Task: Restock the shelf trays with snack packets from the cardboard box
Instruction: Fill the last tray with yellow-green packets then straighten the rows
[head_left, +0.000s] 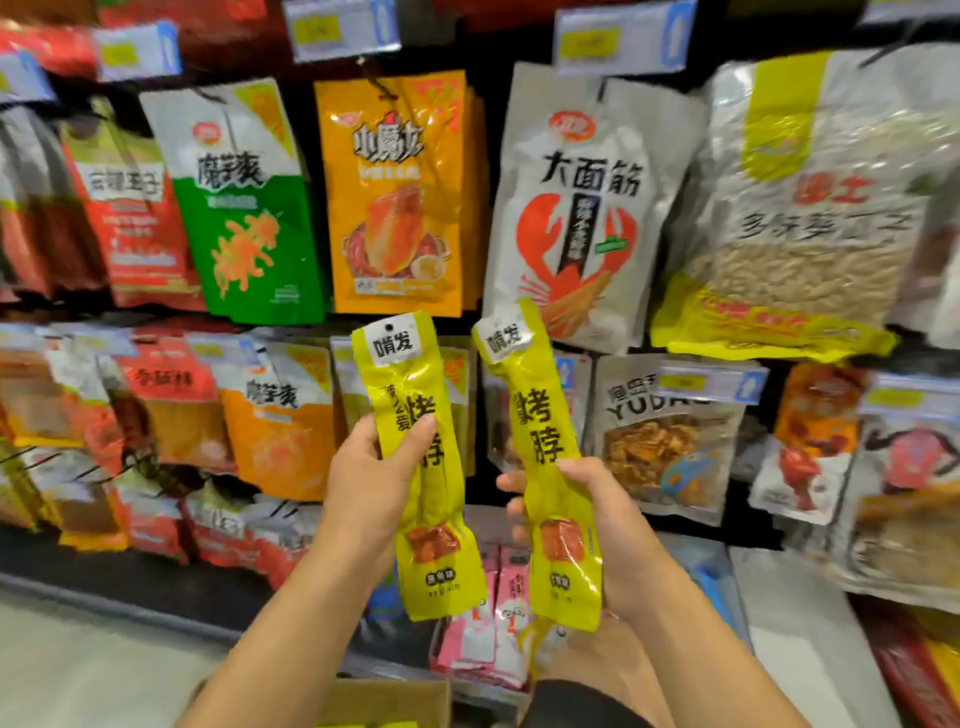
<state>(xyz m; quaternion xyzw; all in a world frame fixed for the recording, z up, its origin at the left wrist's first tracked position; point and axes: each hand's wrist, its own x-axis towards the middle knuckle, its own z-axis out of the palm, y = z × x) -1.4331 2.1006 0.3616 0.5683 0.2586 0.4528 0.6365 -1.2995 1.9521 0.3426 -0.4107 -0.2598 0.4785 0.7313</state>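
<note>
I hold two long yellow snack packets upright in front of the shelves. My left hand (371, 483) grips the left yellow packet (415, 395) around its middle, thumb on the front. My right hand (592, 514) grips the right yellow packet (540, 431) near its lower half; this packet leans a little to the left at the top. The two packets stand side by side and apart. The cardboard box (395, 699) shows only as a brown edge at the bottom, between my forearms.
Hanging snack bags fill the shelf wall: a green bag (244, 208), an orange bag (400, 197), a white lobster bag (582, 208) and a big seed bag (810, 208). Pink packets (488, 623) lie low behind my hands. Pale floor (78, 665) is at lower left.
</note>
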